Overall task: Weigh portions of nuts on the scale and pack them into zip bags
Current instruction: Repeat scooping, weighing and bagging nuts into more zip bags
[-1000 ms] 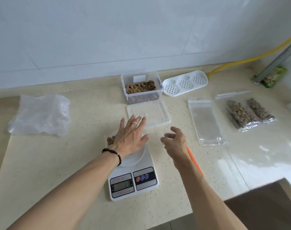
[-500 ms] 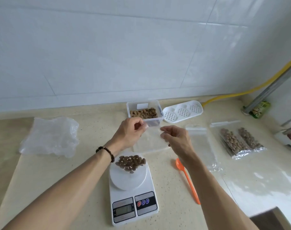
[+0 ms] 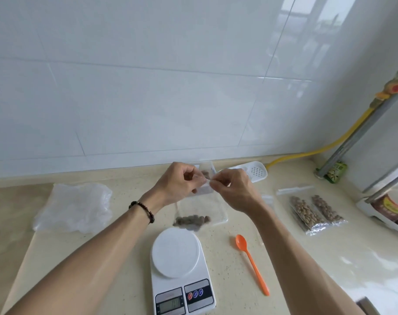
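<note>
Both hands are pinching the top edge of a clear zip bag [image 3: 200,208], left hand [image 3: 177,185] and right hand [image 3: 235,189] close together, probably sealing the strip. Nuts [image 3: 192,220] are hanging at the bag's bottom, above the bench [image 3: 125,246] just behind the scale [image 3: 181,269], whose platform is sitting bare. Filled bags [image 3: 316,212] are lying to the right.

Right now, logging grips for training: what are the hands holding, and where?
Both the left hand and right hand pinch the zip bag at its top edge; nuts sit at its bottom.
</note>
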The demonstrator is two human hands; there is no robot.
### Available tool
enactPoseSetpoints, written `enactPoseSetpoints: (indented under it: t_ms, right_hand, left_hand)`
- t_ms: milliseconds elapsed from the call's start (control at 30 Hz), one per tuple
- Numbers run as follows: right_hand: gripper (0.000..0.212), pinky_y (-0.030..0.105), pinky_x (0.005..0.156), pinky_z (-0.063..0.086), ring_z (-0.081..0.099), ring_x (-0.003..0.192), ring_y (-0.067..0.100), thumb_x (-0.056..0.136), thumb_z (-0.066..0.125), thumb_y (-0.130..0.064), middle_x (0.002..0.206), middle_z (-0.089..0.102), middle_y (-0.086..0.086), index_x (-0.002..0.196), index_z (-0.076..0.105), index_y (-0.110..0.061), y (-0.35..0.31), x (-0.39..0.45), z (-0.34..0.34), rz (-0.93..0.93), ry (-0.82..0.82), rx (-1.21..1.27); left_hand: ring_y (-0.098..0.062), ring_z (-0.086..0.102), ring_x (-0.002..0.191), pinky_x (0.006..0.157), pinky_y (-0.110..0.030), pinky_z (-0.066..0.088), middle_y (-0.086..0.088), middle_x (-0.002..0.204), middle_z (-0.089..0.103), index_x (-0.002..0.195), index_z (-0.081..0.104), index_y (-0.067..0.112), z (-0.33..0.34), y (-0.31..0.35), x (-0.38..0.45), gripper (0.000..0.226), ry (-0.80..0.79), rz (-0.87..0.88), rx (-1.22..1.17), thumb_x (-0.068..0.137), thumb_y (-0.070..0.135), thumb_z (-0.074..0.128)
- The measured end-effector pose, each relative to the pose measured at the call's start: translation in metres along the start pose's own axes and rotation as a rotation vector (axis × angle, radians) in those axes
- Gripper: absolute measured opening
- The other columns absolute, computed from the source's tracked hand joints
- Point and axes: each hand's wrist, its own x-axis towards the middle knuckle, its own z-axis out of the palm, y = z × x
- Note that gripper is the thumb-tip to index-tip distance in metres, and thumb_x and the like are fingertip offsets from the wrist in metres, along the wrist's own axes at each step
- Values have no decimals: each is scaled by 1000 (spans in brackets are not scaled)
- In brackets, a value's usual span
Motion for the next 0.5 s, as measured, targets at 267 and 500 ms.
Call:
enactPoseSetpoints:
  t_ms: [267,500]
  right_hand:
    - [19,40,64,46,51,62,16,87,70,-21,64,58,4,70,72,-12,9,-5,-20,50,24,209]
    - [21,33,60,44,52,58,11,85,73,-24,57,58,-5,64,71,-20,-4,-2,-19,13,15,158]
  left_hand:
    - [-3,51,56,57,-20,43,7,63,61,76,67,14,-14,13,6,16,44,62,89,91,12,64]
    - [0,61,65,69,-16,48,11,66,68,72,72,16,-14,18,9,16,-63,129,93,86,9,71]
